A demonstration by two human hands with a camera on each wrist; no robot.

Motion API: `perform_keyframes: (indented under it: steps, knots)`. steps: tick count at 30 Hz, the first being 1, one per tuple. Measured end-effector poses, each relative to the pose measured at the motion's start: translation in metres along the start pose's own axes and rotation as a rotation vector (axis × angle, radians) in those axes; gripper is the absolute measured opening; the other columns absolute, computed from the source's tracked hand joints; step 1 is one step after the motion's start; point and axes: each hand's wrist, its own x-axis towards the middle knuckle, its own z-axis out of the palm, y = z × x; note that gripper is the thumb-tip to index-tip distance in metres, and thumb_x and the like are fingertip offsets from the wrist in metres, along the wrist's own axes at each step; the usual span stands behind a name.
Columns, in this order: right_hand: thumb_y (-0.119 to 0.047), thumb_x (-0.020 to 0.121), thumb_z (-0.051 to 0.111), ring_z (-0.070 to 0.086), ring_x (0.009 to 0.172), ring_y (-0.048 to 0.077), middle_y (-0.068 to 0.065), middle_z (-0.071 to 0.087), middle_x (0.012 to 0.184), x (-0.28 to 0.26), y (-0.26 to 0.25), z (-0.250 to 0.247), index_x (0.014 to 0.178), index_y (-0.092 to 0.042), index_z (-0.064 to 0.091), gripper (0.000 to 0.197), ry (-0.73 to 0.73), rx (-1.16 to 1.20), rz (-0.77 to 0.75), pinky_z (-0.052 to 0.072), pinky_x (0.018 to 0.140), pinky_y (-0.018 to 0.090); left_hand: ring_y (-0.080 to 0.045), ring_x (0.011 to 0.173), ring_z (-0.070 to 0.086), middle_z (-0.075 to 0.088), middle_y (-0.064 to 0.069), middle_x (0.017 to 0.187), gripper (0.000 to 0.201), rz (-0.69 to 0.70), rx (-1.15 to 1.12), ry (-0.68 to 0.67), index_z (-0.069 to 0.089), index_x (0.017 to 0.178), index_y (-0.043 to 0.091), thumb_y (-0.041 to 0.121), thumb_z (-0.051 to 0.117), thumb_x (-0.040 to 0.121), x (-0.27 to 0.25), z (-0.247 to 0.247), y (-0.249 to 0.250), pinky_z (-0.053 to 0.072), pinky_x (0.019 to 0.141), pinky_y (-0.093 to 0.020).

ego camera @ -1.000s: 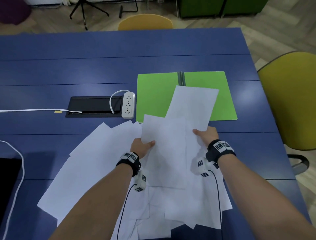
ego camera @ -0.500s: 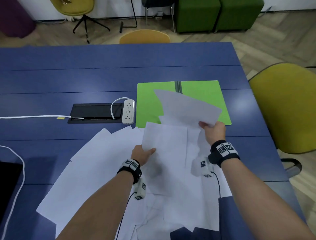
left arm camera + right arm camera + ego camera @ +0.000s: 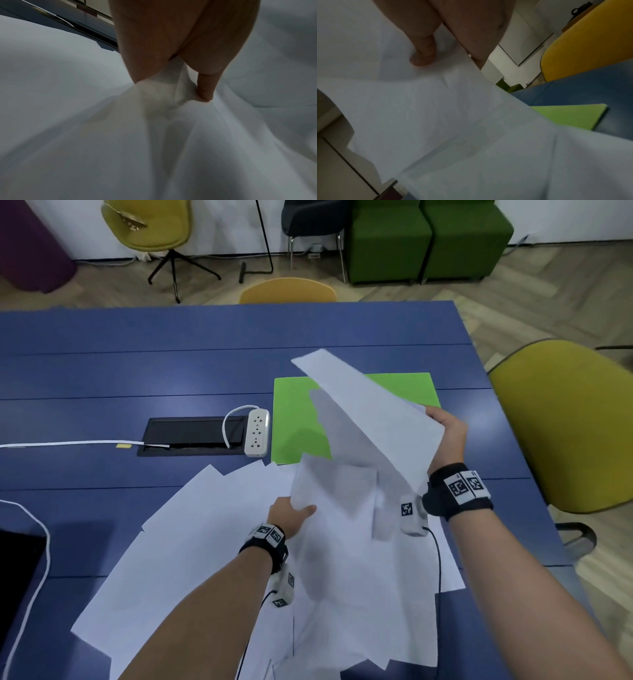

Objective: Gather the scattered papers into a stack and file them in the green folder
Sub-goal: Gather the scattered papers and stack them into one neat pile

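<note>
Several white papers lie fanned over the near half of the blue table. My right hand pinches the edge of a raised white sheet and holds it tilted in the air over the open green folder. The right wrist view shows the thumb on that sheet and a corner of the folder. My left hand grips the left edge of another sheet in the pile, thumb on top; in the left wrist view the fingers pinch paper.
A white power strip and a black cable hatch sit left of the folder, with a white cable running left. A yellow chair stands by the table's right edge. A dark object lies at the near left.
My right hand has lifted its sheet higher and to the right, tilting it up above the folder. My left hand keeps its hold on the pile sheet. The head view has tipped up.
</note>
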Motion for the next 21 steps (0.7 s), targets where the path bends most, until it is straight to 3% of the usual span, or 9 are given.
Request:
perform_keyframes:
  steps: [2,5,8,10,12,14,18,20,21]
  knots:
    - [-0.011,0.073,0.068,0.06,0.081,0.028,0.013,0.066,0.083,-0.001,-0.009,0.007,0.098,0.003,0.076,0.03,-0.029,0.028,-0.016,0.046,0.075,0.035,-0.026,0.095,0.068,0.075,-0.003,0.098,0.035,0.0,-0.003,-0.014,0.076,0.105,0.012,0.04,0.079,0.084,-0.001,0.001,-0.001,0.049,0.079,-0.028]
    - [-0.014,0.074,0.072,0.054,0.085,0.032,0.016,0.059,0.095,-0.007,-0.031,0.024,0.105,0.008,0.071,0.038,-0.078,0.095,-0.022,0.041,0.077,0.041,-0.025,0.095,0.068,0.074,-0.002,0.099,0.033,-0.011,-0.005,-0.029,0.075,0.108,0.013,0.037,0.077,0.085,-0.002,0.001,0.0,0.049,0.08,-0.028]
    - [-0.002,0.084,0.063,0.061,0.067,0.024,0.011,0.065,0.075,-0.017,-0.052,0.041,0.088,0.001,0.076,0.014,-0.135,0.081,-0.086,0.048,0.064,0.027,-0.026,0.099,0.068,0.073,-0.002,0.102,0.032,0.002,0.003,-0.036,0.073,0.112,0.014,0.032,0.075,0.086,-0.004,0.0,0.001,0.051,0.083,-0.03]
    - [0.009,0.086,0.059,0.061,0.056,0.012,-0.001,0.067,0.064,-0.014,-0.056,0.047,0.083,-0.003,0.077,0.021,-0.126,-0.034,-0.228,0.048,0.056,0.019,-0.026,0.099,0.067,0.071,-0.001,0.103,0.032,0.018,0.003,-0.04,0.071,0.114,0.015,0.03,0.074,0.086,-0.006,-0.001,0.003,0.05,0.085,-0.03]
    - [0.007,0.085,0.067,0.062,0.061,-0.001,-0.009,0.069,0.072,-0.009,-0.053,0.052,0.091,-0.004,0.073,0.014,-0.096,-0.224,-0.339,0.049,0.065,0.013,-0.027,0.102,0.068,0.073,-0.001,0.107,0.034,0.01,-0.037,-0.053,0.071,0.116,0.015,0.031,0.074,0.085,-0.004,-0.003,0.001,0.053,0.091,-0.035]
    - [0.0,0.083,0.074,0.065,0.069,-0.008,-0.008,0.07,0.085,-0.004,-0.041,0.048,0.092,-0.012,0.069,0.016,-0.077,-0.373,-0.351,0.05,0.072,0.01,-0.026,0.103,0.069,0.075,-0.002,0.109,0.032,0.005,-0.101,-0.063,0.072,0.116,0.015,0.03,0.074,0.087,-0.006,-0.007,-0.001,0.055,0.095,-0.039]
    - [-0.005,0.082,0.074,0.069,0.082,0.017,0.005,0.074,0.095,0.003,0.002,0.021,0.087,-0.014,0.073,0.01,-0.064,-0.431,-0.153,0.057,0.083,0.036,-0.025,0.096,0.071,0.076,-0.001,0.102,0.02,0.028,-0.244,-0.069,0.075,0.106,0.016,0.024,0.066,0.091,-0.009,-0.014,-0.006,0.058,0.09,-0.041]
    - [-0.011,0.081,0.076,0.07,0.084,0.021,0.004,0.075,0.096,0.01,0.03,0.001,0.094,-0.01,0.073,0.013,-0.025,-0.498,-0.045,0.058,0.087,0.045,-0.025,0.087,0.069,0.074,-0.002,0.093,0.022,-0.013,-0.32,-0.084,0.073,0.105,0.008,0.023,0.061,0.096,-0.011,-0.017,-0.009,0.057,0.078,-0.036]
    - [-0.013,0.08,0.078,0.071,0.086,0.022,0.004,0.076,0.096,0.011,0.042,-0.008,0.098,-0.008,0.073,0.019,-0.013,-0.524,0.004,0.057,0.089,0.048,-0.024,0.088,0.07,0.075,-0.003,0.095,0.028,-0.062,-0.387,-0.115,0.071,0.112,0.006,0.028,0.061,0.098,-0.011,-0.018,-0.012,0.058,0.08,-0.037]
